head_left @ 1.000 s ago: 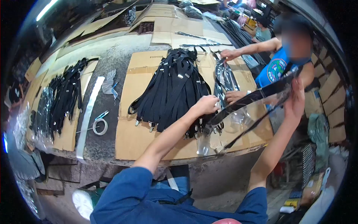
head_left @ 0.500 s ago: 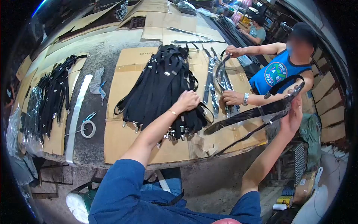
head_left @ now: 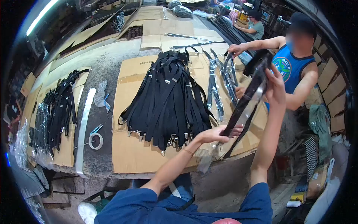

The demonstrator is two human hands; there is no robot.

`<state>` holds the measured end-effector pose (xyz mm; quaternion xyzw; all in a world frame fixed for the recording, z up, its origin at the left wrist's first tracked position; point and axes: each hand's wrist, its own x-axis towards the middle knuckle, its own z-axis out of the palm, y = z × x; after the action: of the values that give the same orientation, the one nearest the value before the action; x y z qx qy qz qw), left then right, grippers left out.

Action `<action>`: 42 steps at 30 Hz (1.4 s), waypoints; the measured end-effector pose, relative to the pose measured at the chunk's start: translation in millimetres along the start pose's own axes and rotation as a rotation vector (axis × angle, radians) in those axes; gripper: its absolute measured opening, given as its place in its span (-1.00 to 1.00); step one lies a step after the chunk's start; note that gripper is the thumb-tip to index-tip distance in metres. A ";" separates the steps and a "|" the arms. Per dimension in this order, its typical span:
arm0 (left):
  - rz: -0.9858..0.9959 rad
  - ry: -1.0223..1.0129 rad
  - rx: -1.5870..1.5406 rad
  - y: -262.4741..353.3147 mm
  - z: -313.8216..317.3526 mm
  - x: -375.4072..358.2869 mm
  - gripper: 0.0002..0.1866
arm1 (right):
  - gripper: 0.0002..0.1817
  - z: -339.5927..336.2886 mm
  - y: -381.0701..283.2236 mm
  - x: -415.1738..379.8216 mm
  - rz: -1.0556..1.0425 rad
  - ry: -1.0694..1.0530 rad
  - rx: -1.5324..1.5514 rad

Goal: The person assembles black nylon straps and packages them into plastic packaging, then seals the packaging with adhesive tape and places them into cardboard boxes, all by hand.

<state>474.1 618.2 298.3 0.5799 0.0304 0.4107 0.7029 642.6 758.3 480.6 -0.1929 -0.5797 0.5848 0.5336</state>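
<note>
A black strap in a clear plastic sleeve (head_left: pixel 244 106) hangs slantwise above the right part of the cardboard. My right hand (head_left: pixel 275 84) grips its upper end, which is partly blurred. Lower down, my left hand (head_left: pixel 218 135) has its fingers around the strap's lower part, and the sleeve's loose end droops below it. Left of my hands, a large pile of black straps with metal clips (head_left: pixel 167 100) lies fanned out on a cardboard sheet (head_left: pixel 123 153). Several bagged straps (head_left: pixel 213 86) lie beyond my hands.
A co-worker in a blue top (head_left: pixel 294 63) stands at the right, hands on bagged straps. At the left are a tape roll (head_left: pixel 96 141), a white strip (head_left: pixel 85 127) and a smaller strap pile (head_left: pixel 61 108). Another person (head_left: pixel 255 28) sits farther back.
My left hand has left the strap pile, moved right and closed on the bagged strap. My right hand has moved left with it, and the strap now hangs more steeply.
</note>
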 end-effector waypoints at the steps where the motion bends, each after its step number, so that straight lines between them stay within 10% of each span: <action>1: -0.025 0.065 -0.044 -5.1 1.6 -1.6 -0.01 | -0.60 5.3 5.7 10.4 0.011 -0.046 0.024; 8: 0.002 0.403 -0.337 -59.5 -24.6 10.3 -0.12 | -0.37 -29.7 100.4 129.5 0.245 -0.076 0.006; 14: -0.135 0.673 -0.336 -83.8 -45.1 16.7 -0.20 | -0.71 -50.5 177.8 197.6 0.379 -0.090 0.017; 18: -0.134 0.703 -0.615 -84.1 -47.0 9.8 -0.33 | -0.32 -89.8 250.6 254.2 0.466 -0.114 -0.003; 22: -0.138 0.685 -0.699 -103.5 -66.9 19.7 -0.40 | -0.65 -83.2 285.5 262.0 0.451 -0.047 -0.110; 28: -0.177 0.666 -0.278 -71.4 -66.5 21.1 -0.30 | -0.81 -78.7 320.4 281.9 0.381 -0.135 -0.214; 33: -0.769 0.561 0.691 13.4 -49.2 9.0 -0.38 | -0.61 -102.6 378.5 306.5 0.353 -0.136 -0.657; 35: -0.628 0.680 0.868 2.8 -40.1 -5.7 -0.42 | -0.32 -97.8 398.6 307.0 0.110 0.022 -1.197; 38: -0.468 0.798 1.013 6.6 -33.5 -17.0 -0.49 | -0.42 -66.4 400.2 283.1 -0.300 0.243 -1.390; 42: -0.251 0.752 1.024 5.0 -24.4 -33.6 -0.58 | -0.53 -49.7 397.2 271.0 -0.288 -0.033 -1.534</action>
<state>436.5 616.8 280.0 0.6503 0.5342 0.4341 0.3214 428.9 1107.4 223.4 -0.4221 -0.8492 -0.0518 0.3130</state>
